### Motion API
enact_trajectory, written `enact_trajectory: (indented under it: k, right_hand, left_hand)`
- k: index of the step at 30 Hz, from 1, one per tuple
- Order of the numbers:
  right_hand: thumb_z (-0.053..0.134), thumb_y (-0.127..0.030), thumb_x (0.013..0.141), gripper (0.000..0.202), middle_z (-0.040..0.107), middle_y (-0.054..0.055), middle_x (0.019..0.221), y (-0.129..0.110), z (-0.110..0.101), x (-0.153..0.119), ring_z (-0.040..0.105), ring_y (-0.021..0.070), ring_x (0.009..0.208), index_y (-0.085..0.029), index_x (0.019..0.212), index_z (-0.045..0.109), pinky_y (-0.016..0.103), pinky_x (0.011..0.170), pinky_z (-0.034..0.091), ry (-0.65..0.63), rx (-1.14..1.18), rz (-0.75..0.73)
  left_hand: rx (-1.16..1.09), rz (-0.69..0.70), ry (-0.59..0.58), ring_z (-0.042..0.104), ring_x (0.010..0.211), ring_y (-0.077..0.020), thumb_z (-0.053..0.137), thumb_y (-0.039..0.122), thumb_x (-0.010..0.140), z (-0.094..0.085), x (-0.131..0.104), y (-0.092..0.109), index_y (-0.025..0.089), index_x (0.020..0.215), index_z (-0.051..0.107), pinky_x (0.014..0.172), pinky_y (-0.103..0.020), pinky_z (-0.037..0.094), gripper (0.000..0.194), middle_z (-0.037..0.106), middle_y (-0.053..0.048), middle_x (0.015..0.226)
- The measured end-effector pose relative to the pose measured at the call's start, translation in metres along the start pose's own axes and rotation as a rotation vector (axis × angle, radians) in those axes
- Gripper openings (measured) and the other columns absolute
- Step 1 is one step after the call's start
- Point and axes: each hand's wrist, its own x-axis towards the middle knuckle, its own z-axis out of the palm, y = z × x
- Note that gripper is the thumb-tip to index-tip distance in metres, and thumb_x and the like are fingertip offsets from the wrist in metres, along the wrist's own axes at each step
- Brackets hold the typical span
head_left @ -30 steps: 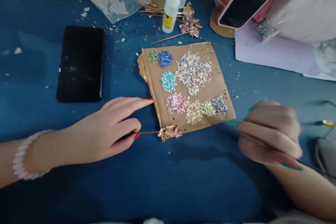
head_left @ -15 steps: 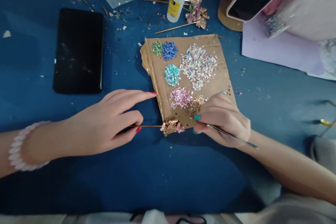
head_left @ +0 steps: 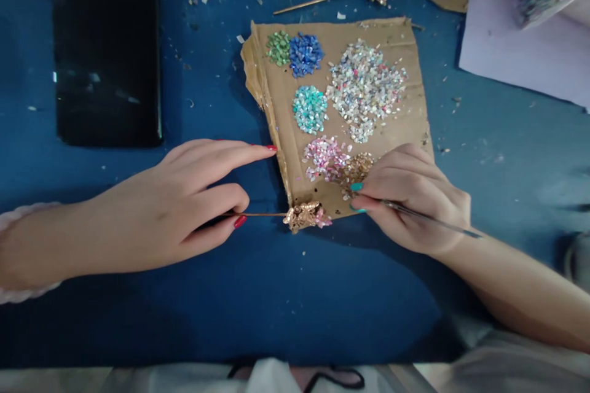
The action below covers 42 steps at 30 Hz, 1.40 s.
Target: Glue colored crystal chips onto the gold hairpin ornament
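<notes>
Blue table (head_left: 286, 295) bare below cardboard (head_left: 401, 129) edge.

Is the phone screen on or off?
Off: the phone lies flat on the blue table, its screen black with only faint reflections.

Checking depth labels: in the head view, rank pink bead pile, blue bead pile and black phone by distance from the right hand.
From the right hand:
1. Pink bead pile, just left of its fingertips, on the cardboard's near part.
2. Blue bead pile, at the cardboard's far left corner.
3. Black phone, far left on the blue table.
</notes>
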Motion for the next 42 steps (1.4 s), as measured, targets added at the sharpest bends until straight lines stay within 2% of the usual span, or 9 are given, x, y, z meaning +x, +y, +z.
enact_trajectory:
  k: [4,10,15,20,23,30,35,38,42]
  right_hand:
    - [0.063,-0.022,0.104,0.010,0.067,-0.001,0.075,-0.001,-0.001,0.001,0.062,0.0173,0.065,-0.024,0.096,0.056,0.035,0.063,0.050,-0.017,0.025,0.009]
    - [0.065,-0.025,0.104,0.009,0.067,-0.001,0.077,-0.001,-0.001,0.002,0.062,0.0163,0.067,-0.023,0.099,0.058,0.034,0.064,0.050,-0.032,0.029,0.002]
    - [0.067,-0.024,0.102,0.009,0.069,0.002,0.079,-0.001,0.000,0.002,0.064,0.0178,0.067,-0.019,0.100,0.060,0.035,0.063,0.049,-0.044,0.000,-0.038]
    - [0.069,-0.019,0.100,0.005,0.075,0.004,0.087,-0.004,-0.004,0.004,0.072,0.0209,0.074,-0.022,0.099,0.065,0.037,0.064,0.053,-0.013,0.023,-0.031]
    - [0.070,-0.018,0.099,0.008,0.077,0.003,0.089,-0.006,-0.008,0.004,0.074,0.0207,0.078,-0.025,0.098,0.067,0.037,0.066,0.056,-0.046,0.030,-0.025]
    - [0.067,-0.006,0.096,0.021,0.079,0.006,0.102,-0.003,-0.004,0.000,0.075,0.0202,0.088,-0.021,0.111,0.066,0.036,0.072,0.057,-0.050,0.016,-0.031]
    - [0.064,-0.011,0.100,0.015,0.078,0.006,0.106,-0.003,0.002,-0.001,0.075,0.0207,0.093,-0.022,0.111,0.066,0.037,0.077,0.058,0.031,0.006,-0.038]
    - [0.064,-0.007,0.098,0.017,0.078,0.012,0.111,-0.003,0.003,-0.001,0.076,0.0251,0.103,-0.017,0.112,0.067,0.040,0.083,0.060,0.024,0.041,-0.053]
    - [0.065,-0.008,0.098,0.017,0.081,0.009,0.106,-0.003,0.003,-0.001,0.078,0.0242,0.100,-0.019,0.110,0.064,0.040,0.081,0.060,0.009,0.063,-0.039]
  left_hand:
    - [0.001,-0.002,-0.004,0.047,0.151,-0.0324,0.051,0.014,0.101,-0.001,0.000,0.002,0.020,0.092,0.059,0.128,-0.057,0.040,0.014,0.040,-0.007,0.169]
    - [-0.022,0.006,0.011,0.053,0.146,-0.0385,0.057,0.022,0.095,-0.001,0.000,-0.002,0.021,0.089,0.063,0.125,-0.059,0.046,0.009,0.043,-0.004,0.168]
    - [0.004,0.027,0.004,0.052,0.146,-0.0388,0.055,0.022,0.097,0.000,0.000,-0.003,0.021,0.089,0.062,0.123,-0.060,0.047,0.011,0.042,-0.006,0.168]
    - [-0.002,0.007,0.003,0.050,0.148,-0.0355,0.054,0.022,0.098,0.001,0.000,-0.002,0.022,0.089,0.062,0.127,-0.057,0.044,0.012,0.041,-0.002,0.169]
    - [-0.012,-0.003,0.005,0.050,0.149,-0.0348,0.054,0.023,0.099,0.000,0.001,-0.002,0.021,0.089,0.063,0.128,-0.058,0.042,0.014,0.041,-0.002,0.169]
    - [-0.055,-0.006,0.016,0.052,0.147,-0.0366,0.055,0.021,0.096,0.000,0.002,-0.001,0.021,0.088,0.066,0.130,-0.060,0.039,0.013,0.044,-0.001,0.168]
    - [-0.011,-0.014,-0.025,0.048,0.150,-0.0356,0.048,0.017,0.103,-0.002,0.002,0.002,0.017,0.089,0.065,0.127,-0.061,0.041,0.022,0.041,-0.006,0.168]
    - [0.002,0.013,-0.027,0.046,0.151,-0.0340,0.048,0.015,0.103,-0.003,0.002,0.002,0.017,0.091,0.064,0.125,-0.062,0.042,0.020,0.041,-0.010,0.167]
    - [0.027,0.042,-0.021,0.046,0.151,-0.0343,0.048,0.015,0.102,-0.001,0.002,-0.001,0.017,0.092,0.063,0.123,-0.063,0.044,0.018,0.040,-0.013,0.167]
